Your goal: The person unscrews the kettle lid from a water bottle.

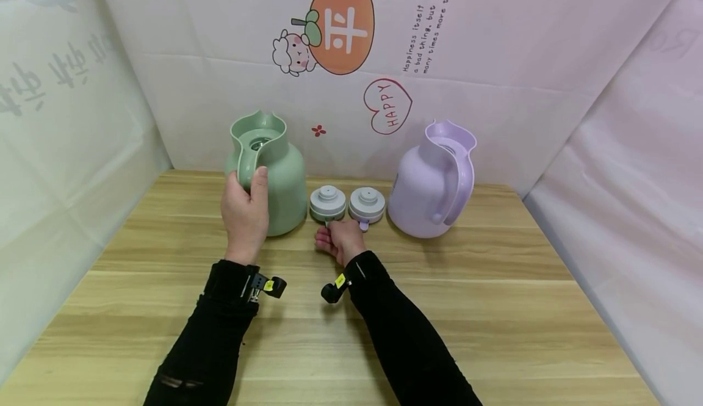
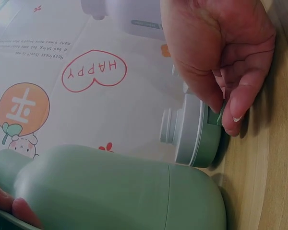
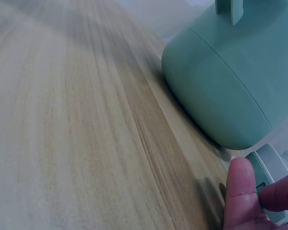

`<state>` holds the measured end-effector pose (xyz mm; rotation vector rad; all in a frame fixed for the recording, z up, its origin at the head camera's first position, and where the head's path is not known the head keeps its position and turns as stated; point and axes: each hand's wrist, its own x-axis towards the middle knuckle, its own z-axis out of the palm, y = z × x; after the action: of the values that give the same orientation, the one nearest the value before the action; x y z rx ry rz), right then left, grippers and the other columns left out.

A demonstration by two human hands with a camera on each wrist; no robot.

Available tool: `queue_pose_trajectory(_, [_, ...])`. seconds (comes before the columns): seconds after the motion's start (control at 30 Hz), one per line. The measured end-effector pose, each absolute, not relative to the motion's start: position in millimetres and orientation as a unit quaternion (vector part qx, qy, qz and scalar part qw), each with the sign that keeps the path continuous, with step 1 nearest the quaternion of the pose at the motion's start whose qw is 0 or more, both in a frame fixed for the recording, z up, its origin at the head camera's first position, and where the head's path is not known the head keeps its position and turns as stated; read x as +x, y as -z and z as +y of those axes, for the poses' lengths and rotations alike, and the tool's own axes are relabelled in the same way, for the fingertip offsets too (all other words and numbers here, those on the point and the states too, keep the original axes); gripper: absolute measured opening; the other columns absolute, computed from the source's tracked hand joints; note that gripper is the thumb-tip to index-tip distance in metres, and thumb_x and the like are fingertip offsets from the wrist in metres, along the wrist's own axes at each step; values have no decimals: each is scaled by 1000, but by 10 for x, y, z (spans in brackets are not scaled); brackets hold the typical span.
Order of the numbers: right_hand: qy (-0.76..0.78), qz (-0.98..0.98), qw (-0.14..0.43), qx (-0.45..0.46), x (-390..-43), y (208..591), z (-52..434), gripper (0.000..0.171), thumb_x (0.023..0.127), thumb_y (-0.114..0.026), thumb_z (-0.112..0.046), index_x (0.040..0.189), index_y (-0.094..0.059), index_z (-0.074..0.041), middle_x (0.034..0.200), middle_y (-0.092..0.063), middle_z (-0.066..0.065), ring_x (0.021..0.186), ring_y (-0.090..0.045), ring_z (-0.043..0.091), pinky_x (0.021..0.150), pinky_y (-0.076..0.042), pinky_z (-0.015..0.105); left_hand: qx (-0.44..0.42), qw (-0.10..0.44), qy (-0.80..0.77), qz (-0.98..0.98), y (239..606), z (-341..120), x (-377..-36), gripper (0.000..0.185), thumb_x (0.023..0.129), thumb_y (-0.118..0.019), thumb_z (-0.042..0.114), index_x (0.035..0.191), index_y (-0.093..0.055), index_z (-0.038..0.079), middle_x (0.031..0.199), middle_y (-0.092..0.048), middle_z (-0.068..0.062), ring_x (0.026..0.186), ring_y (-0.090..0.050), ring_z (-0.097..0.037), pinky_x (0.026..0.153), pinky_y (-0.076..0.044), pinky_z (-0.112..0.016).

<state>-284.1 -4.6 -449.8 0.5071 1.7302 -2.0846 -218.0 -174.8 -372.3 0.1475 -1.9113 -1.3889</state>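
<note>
A green thermos jug [image 1: 288, 189] stands at the back left with its mouth uncovered. My left hand [image 1: 244, 217] grips its handle, thumb along the top. Beside the jug lies a lid [image 1: 328, 203], grey stepped plug upward and green rim below. My right hand [image 1: 345, 240] pinches the small green tab on that lid between thumb and finger, as the left wrist view shows at the tab [image 2: 221, 114]. In the right wrist view, the green lid [image 3: 265, 170] sits close to the jug's base, partly hidden by the fingers.
A second grey lid [image 1: 367, 203] with a purple tab lies right of the first. Further right stands a purple thermos jug [image 1: 420, 192], uncovered, handle facing front right. The wooden table [image 1: 307, 345] meets a printed white cloth [image 1: 219, 88] behind and at both sides.
</note>
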Motion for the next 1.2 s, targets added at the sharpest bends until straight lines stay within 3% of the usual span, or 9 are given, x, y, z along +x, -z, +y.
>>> queue_pose_trajectory(0.43, [727, 634, 198, 171, -2838, 4483, -47, 22, 104, -51, -4, 113, -67, 9, 79, -71, 7, 66, -71, 10, 64, -60, 23, 58, 378, 542, -749, 3721, -1753, -2189, 56, 106, -53, 48, 119, -57, -6, 104, -63, -19, 95, -62, -30, 79, -44, -41])
queue_pose_trajectory(0.97, [727, 639, 186, 167, -2823, 4510, -40, 23, 104, -50, -3, 118, -64, 8, 89, -72, 10, 70, -72, 11, 67, -61, 24, 56, 371, 546, -750, 3734, -1752, -2221, 55, 107, -53, 48, 118, -57, -6, 104, -62, -16, 96, -61, -28, 80, -43, -39])
queue_pose_trajectory(1.2, [723, 650, 181, 148, -2780, 4496, -43, 30, 104, -48, -5, 128, -60, 9, 99, -73, 15, 73, -71, 13, 69, -62, 26, 68, 357, 540, -759, 3739, -1765, -2202, 54, 106, -50, 54, 116, -56, 1, 78, -55, -7, 66, -55, -21, 64, -43, -34])
